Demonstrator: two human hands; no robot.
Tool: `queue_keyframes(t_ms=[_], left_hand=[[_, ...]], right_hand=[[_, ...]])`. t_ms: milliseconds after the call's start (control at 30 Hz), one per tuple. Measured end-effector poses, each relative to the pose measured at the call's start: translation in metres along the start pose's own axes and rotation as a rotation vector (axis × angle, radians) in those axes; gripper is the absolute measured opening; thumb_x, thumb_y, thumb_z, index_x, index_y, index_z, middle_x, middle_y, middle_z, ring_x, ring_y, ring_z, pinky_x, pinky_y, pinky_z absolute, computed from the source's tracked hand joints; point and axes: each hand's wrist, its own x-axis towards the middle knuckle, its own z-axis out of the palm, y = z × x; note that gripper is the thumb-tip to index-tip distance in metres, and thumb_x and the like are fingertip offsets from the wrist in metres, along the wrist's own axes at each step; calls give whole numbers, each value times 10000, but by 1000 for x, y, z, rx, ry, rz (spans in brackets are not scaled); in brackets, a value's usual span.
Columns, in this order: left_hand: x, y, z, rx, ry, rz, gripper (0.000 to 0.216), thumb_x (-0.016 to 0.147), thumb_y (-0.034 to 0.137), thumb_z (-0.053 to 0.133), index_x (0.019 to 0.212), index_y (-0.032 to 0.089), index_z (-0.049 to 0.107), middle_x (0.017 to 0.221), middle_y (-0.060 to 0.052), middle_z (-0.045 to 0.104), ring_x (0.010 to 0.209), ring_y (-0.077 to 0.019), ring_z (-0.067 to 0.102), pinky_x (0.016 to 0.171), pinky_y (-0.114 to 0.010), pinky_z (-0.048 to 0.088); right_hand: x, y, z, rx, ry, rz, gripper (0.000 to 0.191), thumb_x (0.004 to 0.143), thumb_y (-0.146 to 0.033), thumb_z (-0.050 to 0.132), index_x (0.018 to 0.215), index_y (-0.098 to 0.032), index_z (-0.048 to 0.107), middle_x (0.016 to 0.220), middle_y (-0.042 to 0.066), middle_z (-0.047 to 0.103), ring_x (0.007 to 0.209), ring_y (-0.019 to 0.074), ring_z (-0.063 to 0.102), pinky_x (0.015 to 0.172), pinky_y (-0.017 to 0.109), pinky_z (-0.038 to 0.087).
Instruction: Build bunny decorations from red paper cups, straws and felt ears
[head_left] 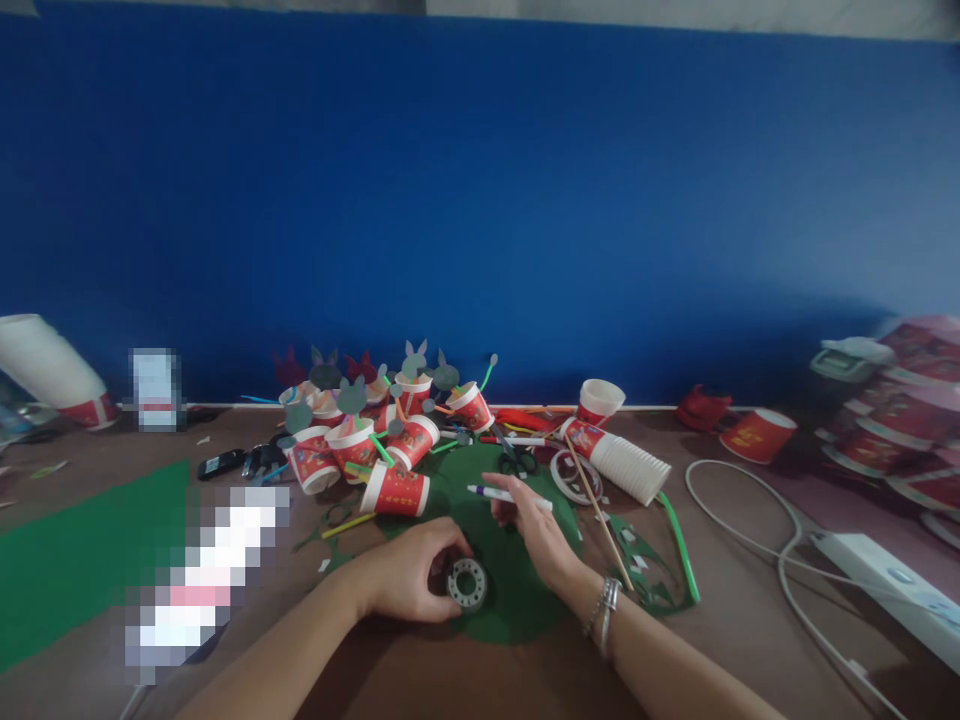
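My left hand [411, 578] curls around a small grey ring, a tape roll [467, 585], and presses it onto a dark green felt sheet [517, 590] on the brown table. My right hand [532, 530], with a metal bracelet at the wrist, pinches a white marker with a purple cap [501, 494] just above the felt, a little beyond the roll. Behind both hands lies a heap of red-and-white paper cups [375, 440] fitted with grey felt ears and coloured straws.
A stack of white cups [622, 462] lies on its side to the right, with a wooden stick [596, 505] and scissors [517, 458]. A white cable [757, 520] and power strip [892, 580] lie far right. A green sheet [75, 560] covers the left. A blue wall stands behind.
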Motion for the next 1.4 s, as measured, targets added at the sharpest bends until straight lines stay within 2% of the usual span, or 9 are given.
queue_keyframes(t_ms=[167, 467, 567, 700, 833, 967, 1100, 1233, 1400], left_hand=[[-1, 4, 0, 45, 28, -11, 376, 614, 225, 657, 964, 220, 521, 876, 0, 538, 703, -136, 517, 604, -231, 431], [-6, 5, 6, 106, 96, -27, 375, 616, 236, 650, 961, 215, 506, 910, -18, 557, 754, -158, 542, 652, -253, 442], [-6, 2, 9, 104, 109, -39, 363, 624, 248, 648, 954, 217, 499, 896, -15, 560, 739, -156, 540, 639, -250, 438], [-3, 5, 6, 135, 79, -49, 370, 620, 265, 652, 956, 217, 505, 881, -12, 563, 716, -155, 543, 610, -246, 433], [0, 9, 3, 170, 72, -48, 381, 594, 259, 671, 940, 221, 514, 879, -7, 571, 718, -157, 545, 611, -245, 433], [0, 6, 5, 161, 81, -32, 369, 599, 251, 669, 927, 230, 501, 890, 0, 574, 737, -156, 542, 608, -236, 428], [-1, -2, 9, 155, 92, 8, 373, 609, 246, 654, 943, 227, 491, 882, 2, 558, 709, -142, 522, 578, -227, 407], [1, -6, 11, 191, 107, 66, 357, 606, 247, 655, 922, 220, 492, 878, -1, 537, 717, -138, 505, 595, -229, 391], [2, -6, 11, 212, 109, 91, 357, 616, 257, 654, 928, 219, 485, 889, -10, 535, 748, -149, 510, 624, -233, 400]], right_hand=[[1, 5, 0, -2, 72, 78, 457, 874, -529, 387, 916, -204, 706, 721, 21, 606, 730, 178, 549, 655, 274, 407], [1, -4, 1, 13, 21, 79, 391, 838, -478, 443, 864, -198, 715, 677, 16, 611, 706, 180, 562, 676, 290, 423], [5, -4, 2, 89, 9, 134, 367, 827, -441, 446, 902, -190, 703, 695, 25, 639, 726, 188, 583, 715, 305, 433], [8, 3, 3, 207, 79, 142, 289, 796, -376, 479, 864, -186, 685, 737, 39, 645, 735, 188, 587, 713, 301, 440], [4, 5, 4, 189, 119, 77, 154, 753, -329, 552, 687, -200, 604, 603, -15, 531, 596, 147, 490, 592, 258, 389], [-9, -2, 4, 101, 117, -19, 169, 691, -253, 600, 603, -206, 464, 549, -58, 416, 533, 112, 375, 514, 227, 307], [-27, -7, 3, -112, 78, -244, 201, 802, -291, 510, 629, -209, 449, 576, -39, 412, 540, 122, 363, 515, 246, 294], [-37, -5, 4, -379, -43, -493, 300, 863, -229, 420, 563, -212, 411, 550, -18, 427, 526, 127, 387, 534, 272, 288], [-36, -2, 10, -573, -111, -566, 313, 858, -192, 428, 561, -221, 334, 535, -33, 393, 507, 116, 365, 514, 266, 260]])
